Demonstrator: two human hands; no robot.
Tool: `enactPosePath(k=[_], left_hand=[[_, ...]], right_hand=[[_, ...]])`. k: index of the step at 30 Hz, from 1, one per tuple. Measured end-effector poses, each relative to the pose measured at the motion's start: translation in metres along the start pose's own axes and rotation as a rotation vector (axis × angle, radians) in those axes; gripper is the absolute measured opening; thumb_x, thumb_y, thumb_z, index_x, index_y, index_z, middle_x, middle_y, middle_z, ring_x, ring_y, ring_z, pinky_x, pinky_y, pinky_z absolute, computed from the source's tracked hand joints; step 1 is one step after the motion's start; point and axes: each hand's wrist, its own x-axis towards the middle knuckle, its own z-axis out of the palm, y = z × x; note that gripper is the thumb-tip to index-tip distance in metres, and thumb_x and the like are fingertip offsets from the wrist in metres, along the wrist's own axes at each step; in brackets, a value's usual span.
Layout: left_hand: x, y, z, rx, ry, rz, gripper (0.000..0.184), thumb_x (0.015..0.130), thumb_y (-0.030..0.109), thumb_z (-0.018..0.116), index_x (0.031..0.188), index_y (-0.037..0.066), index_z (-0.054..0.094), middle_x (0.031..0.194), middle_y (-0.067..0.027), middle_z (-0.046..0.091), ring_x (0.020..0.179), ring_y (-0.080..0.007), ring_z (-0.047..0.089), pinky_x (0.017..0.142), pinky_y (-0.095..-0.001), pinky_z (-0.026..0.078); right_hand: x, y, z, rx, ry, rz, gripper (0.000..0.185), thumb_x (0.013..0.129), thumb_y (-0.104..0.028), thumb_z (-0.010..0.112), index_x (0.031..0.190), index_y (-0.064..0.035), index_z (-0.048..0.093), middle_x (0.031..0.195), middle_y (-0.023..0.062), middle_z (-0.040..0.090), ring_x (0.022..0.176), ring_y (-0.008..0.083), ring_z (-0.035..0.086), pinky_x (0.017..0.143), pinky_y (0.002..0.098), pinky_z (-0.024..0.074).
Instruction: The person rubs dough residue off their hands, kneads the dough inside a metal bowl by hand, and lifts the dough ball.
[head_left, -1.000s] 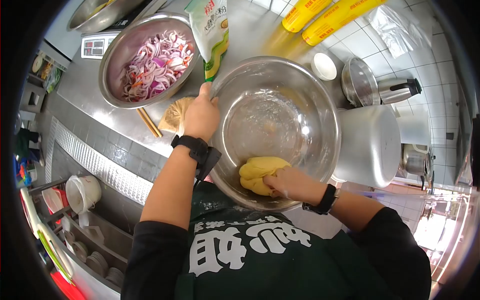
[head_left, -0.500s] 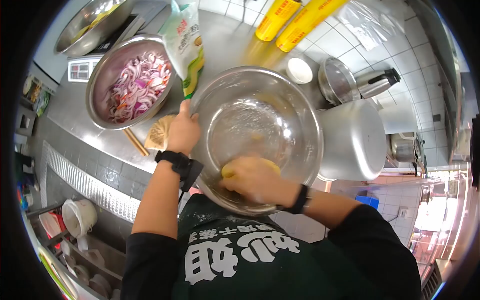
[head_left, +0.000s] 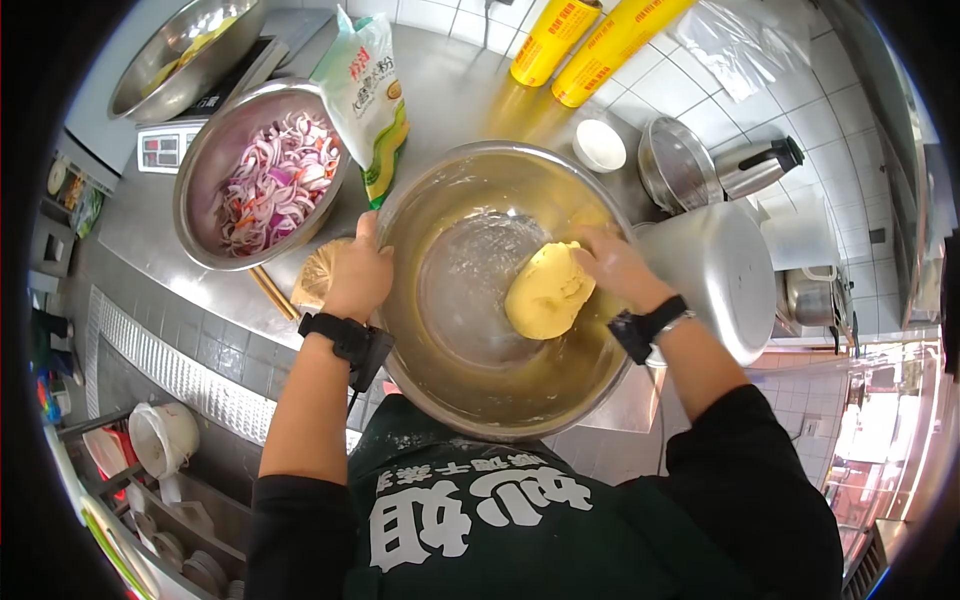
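A large metal mixing bowl (head_left: 425, 395) stands in front of me, its inside smeared with pale residue. A smooth lump of yellow dough (head_left: 548, 292) lies in its right half. My right hand (head_left: 618, 268) reaches into the bowl, fingers curled against the dough's upper right edge; the fingertips are slightly blurred. At the bowl's left rim, my left hand (head_left: 360, 275) grips the edge with the thumb side up. Close beyond that hand stands a green and white bag of powder (head_left: 368, 110).
Sliced red onions fill a metal bowl (head_left: 195, 215) at left, beside chopsticks (head_left: 274, 292) and a brown bundle (head_left: 318, 273). A large metal pot (head_left: 715, 285) adjoins the mixing bowl's right side. Behind are a white bowl (head_left: 599, 146) and yellow wrap boxes (head_left: 620, 45).
My right hand has moved from the bowl's near side to its right side, and the dough has shifted up and right. My left hand stays at the rim.
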Motion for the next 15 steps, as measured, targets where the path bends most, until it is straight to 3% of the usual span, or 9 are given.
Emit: enactPosePath(k=[2,5,8,12,13,15], left_hand=[[0.0,-0.002,-0.002,-0.037,0.017,0.021,0.053,0.087,0.011,0.056,0.134,0.002,0.033,0.103,-0.0358,0.058,0.101,-0.0493,0.056,0.086,-0.0489,0.045],[0.004,-0.007,0.0,-0.037,0.03,0.023,0.053,0.087,0.011,0.056,0.135,0.003,0.033,0.104,-0.0358,0.058,0.101,-0.0497,0.056,0.087,-0.0495,0.044],[0.005,-0.005,-0.002,0.013,0.023,0.035,0.054,0.087,0.012,0.055,0.135,0.003,0.032,0.106,-0.036,0.058,0.102,-0.0497,0.056,0.087,-0.0502,0.044],[0.004,-0.001,-0.006,0.041,-0.002,0.047,0.052,0.088,0.011,0.05,0.135,0.003,0.032,0.098,-0.0348,0.06,0.096,-0.0493,0.058,0.083,-0.0511,0.045],[0.003,0.0,-0.006,0.064,0.009,0.047,0.052,0.088,0.011,0.05,0.135,0.003,0.031,0.098,-0.0347,0.06,0.096,-0.0491,0.058,0.083,-0.0509,0.045],[0.006,0.002,-0.007,0.073,0.023,0.035,0.051,0.088,0.011,0.05,0.135,0.003,0.031,0.099,-0.0346,0.06,0.097,-0.0488,0.058,0.083,-0.0507,0.045]], right_hand=[[-0.003,-0.003,0.037,-0.11,-0.129,0.196,0.064,0.088,-0.045,0.058,0.136,-0.0048,0.041,0.118,0.0288,0.05,0.102,0.0438,0.053,0.091,0.0451,0.0438],[-0.018,-0.019,0.068,-0.165,-0.022,0.27,0.076,0.088,-0.053,0.055,0.143,-0.0078,0.028,0.122,0.0347,0.039,0.101,0.052,0.048,0.091,0.0513,0.0422],[-0.017,-0.013,0.085,-0.185,0.041,0.247,0.083,0.085,-0.059,0.055,0.144,-0.0087,0.027,0.123,0.0353,0.034,0.103,0.0524,0.043,0.089,0.0536,0.0419],[0.004,-0.014,0.071,-0.063,-0.129,0.347,0.08,0.083,-0.054,0.06,0.143,-0.0122,0.03,0.119,0.0334,0.041,0.107,0.0503,0.042,0.091,0.0526,0.0404],[0.004,-0.003,0.082,-0.023,-0.03,0.286,0.069,0.079,-0.048,0.065,0.135,-0.0152,0.042,0.116,0.0295,0.046,0.108,0.0479,0.043,0.09,0.0509,0.0408],[-0.01,-0.05,0.055,-0.069,0.106,0.059,0.058,0.078,-0.042,0.066,0.128,-0.0155,0.049,0.116,0.0268,0.047,0.105,0.046,0.045,0.089,0.0507,0.042]])
